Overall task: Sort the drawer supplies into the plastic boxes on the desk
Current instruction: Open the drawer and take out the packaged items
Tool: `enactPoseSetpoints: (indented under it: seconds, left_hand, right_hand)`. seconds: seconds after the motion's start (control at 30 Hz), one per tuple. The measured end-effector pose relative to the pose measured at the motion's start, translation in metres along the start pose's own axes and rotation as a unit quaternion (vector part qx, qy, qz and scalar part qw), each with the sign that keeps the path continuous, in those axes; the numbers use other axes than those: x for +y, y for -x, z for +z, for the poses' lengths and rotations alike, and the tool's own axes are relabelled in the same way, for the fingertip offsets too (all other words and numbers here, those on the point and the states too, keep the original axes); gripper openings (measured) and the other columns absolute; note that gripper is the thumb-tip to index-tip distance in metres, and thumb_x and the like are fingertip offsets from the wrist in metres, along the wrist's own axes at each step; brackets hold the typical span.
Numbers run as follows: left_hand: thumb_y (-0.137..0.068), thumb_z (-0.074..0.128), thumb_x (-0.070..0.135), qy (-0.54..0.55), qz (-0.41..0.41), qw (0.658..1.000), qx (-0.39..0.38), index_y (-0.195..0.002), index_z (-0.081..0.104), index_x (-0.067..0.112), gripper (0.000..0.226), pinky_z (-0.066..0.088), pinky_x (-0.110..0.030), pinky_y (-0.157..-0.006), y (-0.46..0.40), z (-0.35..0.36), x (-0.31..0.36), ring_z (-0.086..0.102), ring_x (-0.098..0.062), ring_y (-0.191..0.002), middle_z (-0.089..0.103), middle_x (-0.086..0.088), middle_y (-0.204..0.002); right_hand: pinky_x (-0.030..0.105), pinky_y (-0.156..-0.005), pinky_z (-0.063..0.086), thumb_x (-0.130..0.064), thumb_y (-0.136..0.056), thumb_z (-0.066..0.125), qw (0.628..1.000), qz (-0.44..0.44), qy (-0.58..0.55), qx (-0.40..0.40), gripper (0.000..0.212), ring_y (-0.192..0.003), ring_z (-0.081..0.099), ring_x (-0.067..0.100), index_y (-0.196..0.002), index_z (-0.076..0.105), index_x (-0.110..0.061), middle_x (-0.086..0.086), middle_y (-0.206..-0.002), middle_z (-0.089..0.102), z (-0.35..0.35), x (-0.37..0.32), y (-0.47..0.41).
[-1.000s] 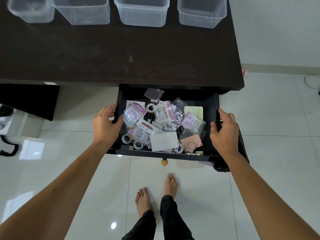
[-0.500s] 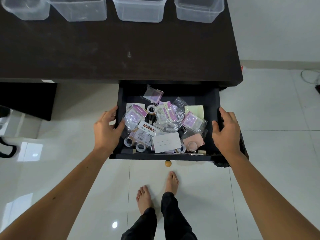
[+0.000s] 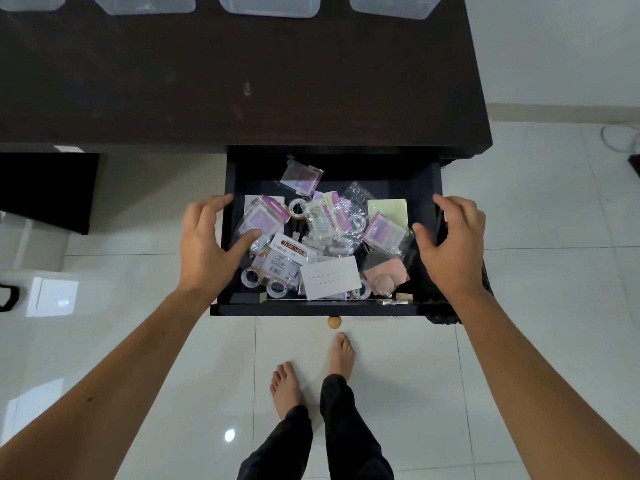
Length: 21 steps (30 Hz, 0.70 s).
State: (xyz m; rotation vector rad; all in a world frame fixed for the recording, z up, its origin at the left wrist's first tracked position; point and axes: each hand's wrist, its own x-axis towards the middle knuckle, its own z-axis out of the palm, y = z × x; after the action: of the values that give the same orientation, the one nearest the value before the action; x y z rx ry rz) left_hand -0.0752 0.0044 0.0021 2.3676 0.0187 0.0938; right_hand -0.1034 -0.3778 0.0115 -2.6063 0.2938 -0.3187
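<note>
The black drawer [image 3: 311, 309] stands pulled out from under the dark desk [image 3: 242, 81]. It holds a jumble of supplies: a sticky-note pack [image 3: 287, 259], a white card [image 3: 332, 277], tape rolls [image 3: 251, 276], purple-labelled plastic packets [image 3: 382, 233], a yellow pad [image 3: 389, 209] and a pink pad [image 3: 384, 271]. My left hand [image 3: 204, 251] straddles the drawer's left wall with fingers spread and its thumb over the packets. My right hand [image 3: 453, 251] hovers the same way over the right wall. Neither holds anything. Clear plastic boxes [image 3: 266, 5] line the desk's far edge, cut off by the frame.
A wooden knob [image 3: 334, 322] sticks out of the drawer front. My bare feet [image 3: 287, 386] stand on the white tiled floor just below it. A dark cabinet side [image 3: 48, 192] is at the left, and cables [image 3: 623, 140] lie at the far right.
The drawer has slid back toward the desk. Both hands have loosened from its side walls, and their fingers are now spread.
</note>
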Motion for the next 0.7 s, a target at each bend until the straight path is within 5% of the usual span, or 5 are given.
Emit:
enactPoseSetpoints:
  seconds: [0.13,0.23,0.43,0.6,0.7]
  left_hand:
    - [-0.081,0.088,0.037,-0.104,0.145,0.984,-0.02,-0.134,0.062,0.004,0.068,0.044,-0.045,-0.111,-0.01,0.002,0.004,0.047,-0.034,-0.135,0.063,-0.014,-0.134]
    - [-0.084,0.085,0.036,-0.102,0.191,0.973,-0.074,-0.132,0.063,0.005,0.062,0.049,-0.043,-0.107,-0.016,0.009,0.012,0.052,-0.032,-0.132,0.067,-0.011,-0.129]
    - [-0.089,0.078,0.045,-0.084,0.136,0.973,-0.167,-0.142,0.059,0.016,0.063,0.049,-0.034,-0.099,-0.021,0.028,0.033,0.056,-0.019,-0.123,0.064,-0.002,-0.132]
    - [-0.09,0.079,0.043,-0.03,0.072,0.977,-0.196,-0.15,0.051,0.019,0.07,0.051,-0.038,-0.106,-0.038,0.051,0.049,0.058,-0.016,-0.119,0.057,0.002,-0.137]
    - [-0.089,0.079,0.048,-0.007,0.009,0.981,-0.192,-0.152,0.049,0.018,0.076,0.052,-0.038,-0.105,-0.045,0.067,0.05,0.055,-0.013,-0.111,0.054,0.002,-0.135]
  right_hand:
    - [0.041,-0.105,0.052,-0.021,-0.094,0.077,0.992,-0.042,-0.036,-0.112,0.049,-0.121,0.058,0.026,-0.139,0.064,-0.01,0.009,-0.13,0.06,0.008,-0.014,-0.01]
    - [0.049,-0.108,0.046,-0.031,-0.093,0.078,0.974,-0.072,0.064,-0.205,0.061,-0.125,0.054,0.03,-0.146,0.059,-0.007,0.01,-0.134,0.063,0.021,-0.02,-0.019]
    - [0.042,-0.103,0.039,-0.05,-0.093,0.072,0.933,-0.113,0.259,-0.224,0.068,-0.124,0.054,0.03,-0.15,0.054,-0.018,0.004,-0.134,0.068,0.032,-0.029,-0.019]
    - [0.038,-0.094,0.048,-0.026,-0.093,0.08,0.972,-0.047,0.07,-0.218,0.045,-0.1,0.064,0.018,-0.136,0.067,-0.023,-0.01,-0.1,0.074,0.028,-0.031,-0.023]
    - [0.02,-0.081,0.052,-0.012,-0.092,0.081,0.965,0.014,-0.093,-0.246,0.042,-0.078,0.061,0.001,-0.132,0.07,-0.018,-0.016,-0.086,0.064,0.026,-0.037,-0.032]
